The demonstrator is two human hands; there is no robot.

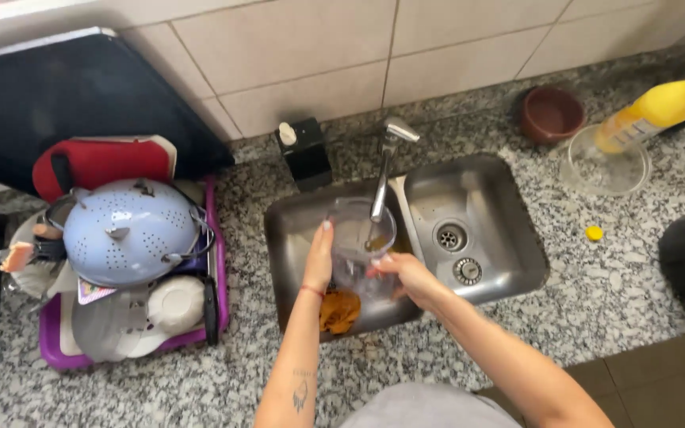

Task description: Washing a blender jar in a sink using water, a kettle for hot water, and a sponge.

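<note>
Glass under the tap — that is what I have, a clear jug (358,242) held over the left basin of the steel sink (509,206), right below the faucet (382,178). My left hand (319,257) lies flat against its outer wall, fingers stretched up and not wrapped round it. My right hand (404,273) grips the rim and side from the other flank, closed on the jug. An orange sponge (339,311) sits in the basin just beneath.

Only the head view shows this, so I judge from it alone. Wet glass and a flat palm make a poor hold — if my right hand shifts, the jug could slide and strike the faucet spout or the basin floor and crack. Tilted as it seems, it could also spill water over the front edge onto the granite counter (200,380).
</note>
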